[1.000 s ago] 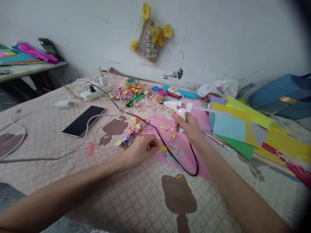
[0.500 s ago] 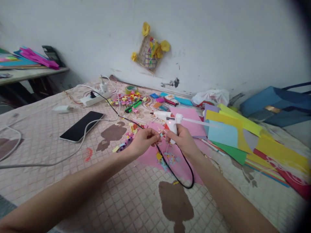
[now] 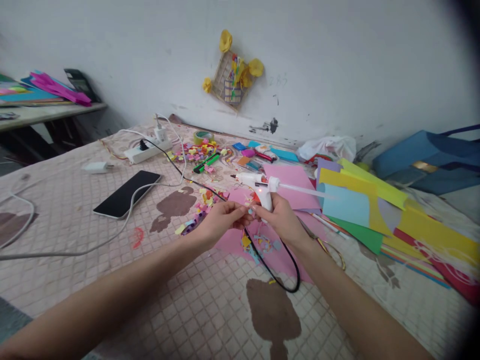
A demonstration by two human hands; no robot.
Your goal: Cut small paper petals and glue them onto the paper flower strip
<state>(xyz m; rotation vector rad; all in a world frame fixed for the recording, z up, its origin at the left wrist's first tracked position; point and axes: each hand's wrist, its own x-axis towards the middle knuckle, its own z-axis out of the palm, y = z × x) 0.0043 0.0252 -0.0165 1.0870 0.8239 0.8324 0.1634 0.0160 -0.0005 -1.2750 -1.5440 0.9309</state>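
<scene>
My right hand (image 3: 283,217) is closed round the handle of a white hot glue gun (image 3: 264,190). The gun's dark nozzle points left, and a clear glue stick (image 3: 300,190) sticks out of its back end. My left hand (image 3: 228,220) is pinched shut, its fingertips meeting those of my right thumb and finger; a tiny pale bit seems to be between them, too small to name. The gun's black cord (image 3: 268,267) loops below both hands. Under them lies pink paper (image 3: 225,243) with scattered coloured paper bits (image 3: 258,247).
Left of my hands lie a black phone (image 3: 127,194), a white charger (image 3: 98,167) and a power strip (image 3: 148,151) with cables. Behind are paper cut-outs (image 3: 198,150), a green cutter (image 3: 206,163) and tape (image 3: 203,137). Coloured sheets (image 3: 345,207), scissors (image 3: 332,252) and a blue bag (image 3: 431,160) are right.
My hands have drawn slightly closer, fingertips now together. The glue gun has shifted a little left and stays in my right hand. The view has moved slightly.
</scene>
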